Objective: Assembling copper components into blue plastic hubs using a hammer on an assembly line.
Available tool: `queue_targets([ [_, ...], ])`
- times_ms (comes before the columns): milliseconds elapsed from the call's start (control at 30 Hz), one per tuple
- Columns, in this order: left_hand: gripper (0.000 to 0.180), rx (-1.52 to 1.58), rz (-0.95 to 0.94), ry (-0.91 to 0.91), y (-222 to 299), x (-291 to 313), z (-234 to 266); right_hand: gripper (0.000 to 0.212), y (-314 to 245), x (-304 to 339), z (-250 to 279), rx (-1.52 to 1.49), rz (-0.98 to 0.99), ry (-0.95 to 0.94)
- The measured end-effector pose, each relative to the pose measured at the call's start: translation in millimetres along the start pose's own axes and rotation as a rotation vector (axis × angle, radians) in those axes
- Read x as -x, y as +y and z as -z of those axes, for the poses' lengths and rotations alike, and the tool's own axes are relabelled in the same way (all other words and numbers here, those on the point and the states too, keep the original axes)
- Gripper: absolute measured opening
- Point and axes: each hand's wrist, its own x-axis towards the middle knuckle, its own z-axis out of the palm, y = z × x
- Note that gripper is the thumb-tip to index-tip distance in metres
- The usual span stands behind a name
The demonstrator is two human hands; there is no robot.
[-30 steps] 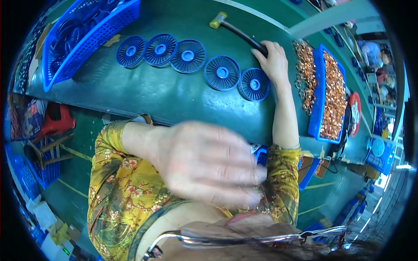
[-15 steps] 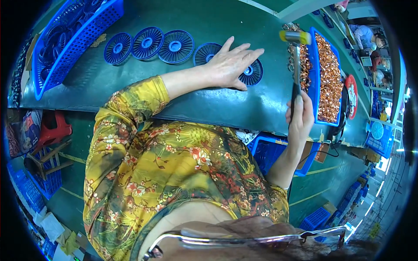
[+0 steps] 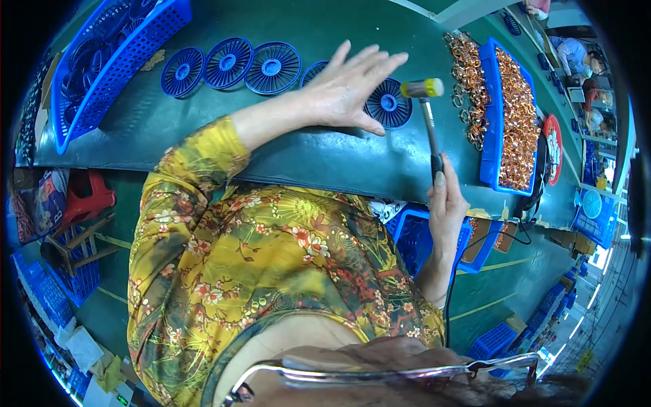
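Observation:
My right hand grips the dark handle of a mallet with a yellow, double-faced head. The mallet head is just right of a round blue slotted plastic disc on the green table. My left hand is stretched flat with its fingers apart, beside that disc and over another blue disc, which it partly hides. Nothing shows in the left hand. Further left, several similar blue discs lie in a row.
A blue perforated basket of blue parts stands at the far left. At right, a blue tray holds many copper-coloured rings; more loose rings lie along its left side. Beyond it is a red round dish. The table's near edge runs before me.
The mallet has swung left and down from beside the tray to near the right-hand disc. My left hand has shifted slightly left, uncovering that disc more.

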Motion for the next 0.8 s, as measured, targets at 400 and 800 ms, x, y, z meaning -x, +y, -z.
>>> queue_targets([
  [400, 0.113, -0.052, 0.131, -0.062, -28.2, 36.9, 31.6, 0.036, -18.8, -4.5, -12.3, -0.025, 0.093, -0.053],
  [800, 0.118, -0.256, 0.132, -0.053, -55.1, 68.0, 89.4, 0.041, -17.7, -13.1, -34.3, 0.064, 0.516, -0.127],
])
